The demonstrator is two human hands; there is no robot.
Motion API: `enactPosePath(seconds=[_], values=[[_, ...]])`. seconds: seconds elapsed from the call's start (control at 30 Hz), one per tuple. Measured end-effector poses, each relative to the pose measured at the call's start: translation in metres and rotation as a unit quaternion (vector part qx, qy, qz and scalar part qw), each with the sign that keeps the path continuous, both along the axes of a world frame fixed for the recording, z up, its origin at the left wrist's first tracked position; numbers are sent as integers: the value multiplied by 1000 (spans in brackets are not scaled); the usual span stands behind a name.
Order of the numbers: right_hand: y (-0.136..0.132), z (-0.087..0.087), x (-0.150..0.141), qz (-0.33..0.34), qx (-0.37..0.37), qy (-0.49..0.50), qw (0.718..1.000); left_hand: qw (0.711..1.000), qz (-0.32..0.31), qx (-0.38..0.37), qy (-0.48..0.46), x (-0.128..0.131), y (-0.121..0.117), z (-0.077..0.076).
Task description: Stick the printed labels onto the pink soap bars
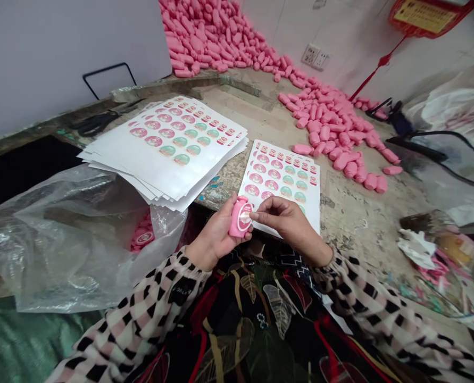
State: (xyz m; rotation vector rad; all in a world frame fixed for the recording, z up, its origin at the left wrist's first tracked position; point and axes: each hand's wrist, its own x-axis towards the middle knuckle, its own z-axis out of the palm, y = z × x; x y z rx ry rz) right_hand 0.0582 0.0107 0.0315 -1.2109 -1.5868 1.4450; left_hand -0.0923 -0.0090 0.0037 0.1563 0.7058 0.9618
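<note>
Holds a small matte-pink, bottle-shaped piece (pixel 234 229) in the curled left hand (pixel 215 234) at the edge of the worn brown table (pixel 346 215), touching its round pink-and-white sticker (pixel 244 219) with the bunched right hand (pixel 287 219), too closely to tell pinching from pressing. Looks nearly finished on this piece, with a labelled pink piece (pixel 144 238) inside the clear plastic bag (pixel 73 229). Leaves much to do, judging by well-filled white sticker sheets (pixel 129 159) and, beyond, heaped pink pieces (pixel 328 127), seemingly bare.

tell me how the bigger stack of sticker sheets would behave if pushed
The bigger stack of sticker sheets would probably fan apart, given its staggered edges. Individual sheets look thin, so they'd likely bend.
</note>
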Motion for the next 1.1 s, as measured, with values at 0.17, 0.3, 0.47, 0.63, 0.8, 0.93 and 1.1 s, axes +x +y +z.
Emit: enactPosePath(seconds=[0.17,0.3,0.47,0.63,0.8,0.93,1.1], values=[[-1,-5,1,11,-12,-3,1000,1000,-21,4,-3,1,1,-4],[-3,-5,0,10,-19,7,1000,1000,-17,12,8,1,0,-6],[-4,-5,-3,8,-24,7,1000,1000,-9,21,18,2,-1,-5],[-2,-7,-3,13,-13,0,1000,999,-1,29,26,2,-3,-5],[-3,-10,-3,13,-9,-9,1000,999,2,34,30,2,-3,-6],[-4,-10,-4,3,-13,-5,1000,999,8,40,28,3,-3,-5],[-6,-8,-6,-11,-23,7,1000,998,10,52,31,3,-3,-8]])
